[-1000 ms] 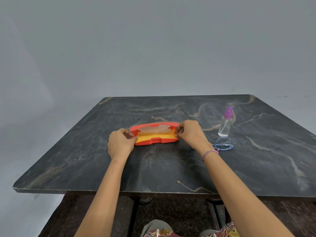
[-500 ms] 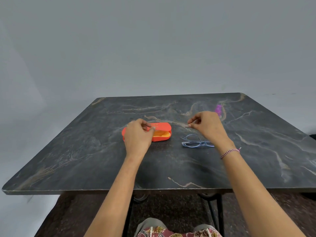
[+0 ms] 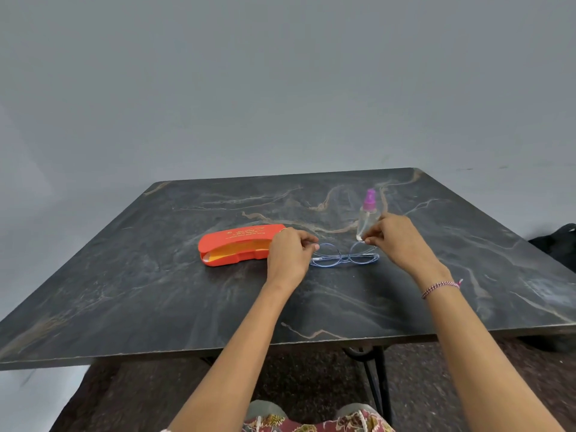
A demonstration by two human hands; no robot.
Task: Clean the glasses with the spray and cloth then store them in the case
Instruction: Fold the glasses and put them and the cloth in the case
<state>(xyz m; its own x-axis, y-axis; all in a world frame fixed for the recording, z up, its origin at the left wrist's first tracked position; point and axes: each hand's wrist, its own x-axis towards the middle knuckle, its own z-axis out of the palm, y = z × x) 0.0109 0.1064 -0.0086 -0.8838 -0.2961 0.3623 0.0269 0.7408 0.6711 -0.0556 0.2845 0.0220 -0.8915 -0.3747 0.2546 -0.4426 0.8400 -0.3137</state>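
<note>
Clear blue-framed glasses (image 3: 344, 259) lie on the dark marble table (image 3: 149, 282), lenses toward me. My left hand (image 3: 288, 254) pinches their left end with curled fingers. My right hand (image 3: 400, 241) pinches the right end near the hinge. An orange glasses case (image 3: 238, 241) with a yellow lining sits slightly ajar just left of my left hand. Right behind my right hand's fingers stands a clear spray bottle (image 3: 367, 213) with a purple top. No cloth is visible.
A dark object (image 3: 558, 244) lies on the floor past the table's right edge. The near table edge runs above my knees, with black metal legs (image 3: 374, 369) beneath. A plain grey wall is behind.
Both hands left the case, which now lies nearly closed, and moved right to the glasses. Each hand now pinches one end of the frame. The view has shifted.
</note>
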